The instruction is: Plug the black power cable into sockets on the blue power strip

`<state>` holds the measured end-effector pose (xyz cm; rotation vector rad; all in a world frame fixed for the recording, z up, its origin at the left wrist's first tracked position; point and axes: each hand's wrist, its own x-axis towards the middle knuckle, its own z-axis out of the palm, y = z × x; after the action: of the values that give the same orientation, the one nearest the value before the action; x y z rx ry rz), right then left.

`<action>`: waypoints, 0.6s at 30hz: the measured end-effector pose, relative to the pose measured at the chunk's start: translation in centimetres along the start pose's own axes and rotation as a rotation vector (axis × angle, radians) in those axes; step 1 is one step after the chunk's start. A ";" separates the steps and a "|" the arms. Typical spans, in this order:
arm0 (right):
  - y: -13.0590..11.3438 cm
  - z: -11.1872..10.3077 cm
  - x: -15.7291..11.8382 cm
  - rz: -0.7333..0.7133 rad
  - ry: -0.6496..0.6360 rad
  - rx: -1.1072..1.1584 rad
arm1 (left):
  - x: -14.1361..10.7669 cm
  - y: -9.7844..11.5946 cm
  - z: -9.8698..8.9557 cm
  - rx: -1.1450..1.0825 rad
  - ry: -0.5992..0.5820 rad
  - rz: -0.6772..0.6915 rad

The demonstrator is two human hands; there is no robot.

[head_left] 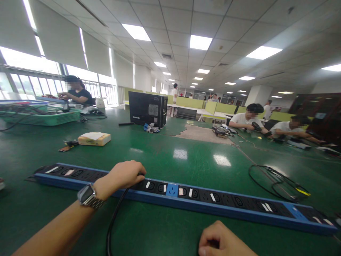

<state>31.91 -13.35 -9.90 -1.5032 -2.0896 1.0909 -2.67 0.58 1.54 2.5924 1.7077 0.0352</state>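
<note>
Glossy green beneath square ceiling lights (201, 42), the surface (160, 161) fills most of what my feed gives me. Across it lies a long blue-and-black power strip (183, 200), and I take my bearings from that. My left hand (122, 175), with a metal-banded watch (89, 196) at its wrist, bends over the strip's left half, fingers against the row of sockets. A black cable (112, 220) emerges under that hand and runs down on the strip's near side; I cannot tell whether the fingers grasp its plug, as the hand covers the spot. My right hand (221, 240) is on the strip's near side, apart from it, fingers curled in; whether they close on anything is hidden from me. Beyond the strip's right part I see a looped cord (271, 170); beyond its left part, a yellow tissue pack (94, 139). Farther past the strip stands a black computer tower (145, 108), blue-and-grey gloves (151, 128) beside it. Well past the strip's left end are a green basket (55, 120) and a person in dark clothing (82, 94).
</note>
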 end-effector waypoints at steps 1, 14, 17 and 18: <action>0.0 0.0 0.0 0.007 -0.005 -0.004 | 0.0 -0.1 0.0 -0.008 0.000 0.011; -0.3 0.2 0.0 -0.037 0.012 0.006 | 0.1 -1.1 1.0 -0.030 0.002 0.000; 0.0 0.2 0.1 -0.038 0.008 0.005 | -0.2 -0.2 1.1 0.004 0.017 -0.023; 0.2 0.3 0.2 -0.036 0.002 0.005 | -0.4 0.2 1.2 0.017 0.023 -0.028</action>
<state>31.78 -13.26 -10.22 -1.4575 -2.1025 1.0801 -2.57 0.13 0.35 2.5893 1.7590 0.0506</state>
